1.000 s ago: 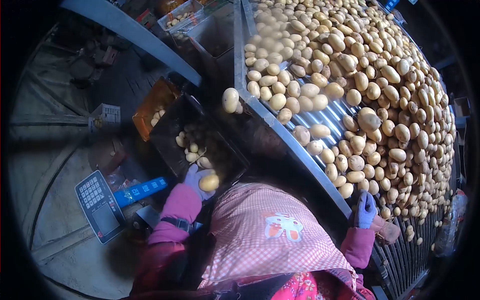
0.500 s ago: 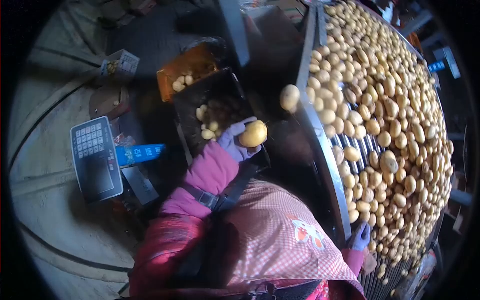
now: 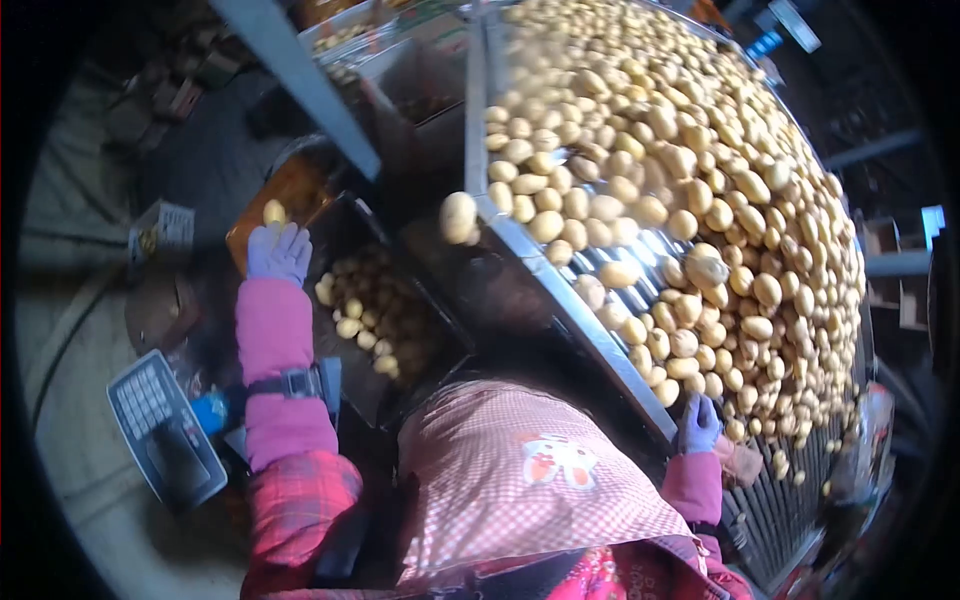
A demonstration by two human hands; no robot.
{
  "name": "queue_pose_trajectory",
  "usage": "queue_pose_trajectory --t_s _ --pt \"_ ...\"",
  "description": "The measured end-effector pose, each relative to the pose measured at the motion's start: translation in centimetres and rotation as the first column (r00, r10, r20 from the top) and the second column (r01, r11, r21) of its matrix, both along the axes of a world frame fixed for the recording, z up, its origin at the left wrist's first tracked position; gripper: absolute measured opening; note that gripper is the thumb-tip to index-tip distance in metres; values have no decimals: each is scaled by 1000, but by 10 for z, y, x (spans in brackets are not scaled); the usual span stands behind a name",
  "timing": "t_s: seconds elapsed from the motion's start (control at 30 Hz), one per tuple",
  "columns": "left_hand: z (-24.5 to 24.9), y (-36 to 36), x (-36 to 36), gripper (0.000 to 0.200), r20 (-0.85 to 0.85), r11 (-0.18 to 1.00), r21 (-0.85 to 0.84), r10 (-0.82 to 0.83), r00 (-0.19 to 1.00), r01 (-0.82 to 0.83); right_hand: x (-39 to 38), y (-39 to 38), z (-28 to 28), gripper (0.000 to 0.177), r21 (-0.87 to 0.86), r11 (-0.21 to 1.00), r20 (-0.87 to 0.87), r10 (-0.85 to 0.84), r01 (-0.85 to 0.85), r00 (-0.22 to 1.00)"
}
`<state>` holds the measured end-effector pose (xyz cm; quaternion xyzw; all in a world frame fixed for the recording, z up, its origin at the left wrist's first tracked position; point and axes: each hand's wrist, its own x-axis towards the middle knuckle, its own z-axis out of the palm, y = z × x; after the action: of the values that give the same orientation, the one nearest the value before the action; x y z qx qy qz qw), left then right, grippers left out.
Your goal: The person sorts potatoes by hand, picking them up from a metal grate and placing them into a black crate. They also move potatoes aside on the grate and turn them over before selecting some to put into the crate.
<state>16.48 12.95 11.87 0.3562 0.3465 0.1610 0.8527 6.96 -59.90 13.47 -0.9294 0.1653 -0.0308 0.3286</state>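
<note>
My left hand [image 3: 280, 254], in a pale purple glove, reaches over the orange crate [image 3: 243, 226] at the left. Its fingers are stretched out, and a yellow potato [image 3: 275, 211] shows just beyond the fingertips. My right hand [image 3: 700, 427], gloved the same way, is at the lower edge of the sorting table. Its fingers are closed round a brownish potato [image 3: 692, 406], partly hidden by the glove. Many potatoes [image 3: 770, 290] cover the slatted roller surface [image 3: 650, 255] beside it.
A black crate [image 3: 425, 300] with small potatoes stands left of the table's metal rim [image 3: 545, 275]. One large potato [image 3: 459, 218] is at that rim's outer side. A scale display [image 3: 167, 430] is at lower left. A metal post [image 3: 310, 90] slants above the crates.
My left hand has moved left from above the black crate to the orange crate, and its fingers have opened from the potato. My right hand stays at the table's lower edge. The view has turned right.
</note>
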Motion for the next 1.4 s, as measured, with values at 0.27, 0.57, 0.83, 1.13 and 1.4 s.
queue_pose_trajectory --t_s 0.27,0.57,0.83,1.13,1.4 --pt "69 -223 93 40 41 723 399 -628 777 564 4 15 14 23 85 996 55 13 -18 998" --pt "50 -442 78 62 -420 -461 884 -855 304 -73 -2 17 13 20 159 985 84 -88 73 993" --pt "70 -460 94 62 -798 -805 590 -572 189 59 1 24 28 19 191 976 147 -132 103 980" --pt "70 -463 121 57 -517 -619 769 -750 412 -160 2 23 32 20 148 987 125 -83 65 989" --pt "61 -537 162 74 -698 -647 711 -608 378 274 1 21 33 20 200 977 86 -93 74 992"
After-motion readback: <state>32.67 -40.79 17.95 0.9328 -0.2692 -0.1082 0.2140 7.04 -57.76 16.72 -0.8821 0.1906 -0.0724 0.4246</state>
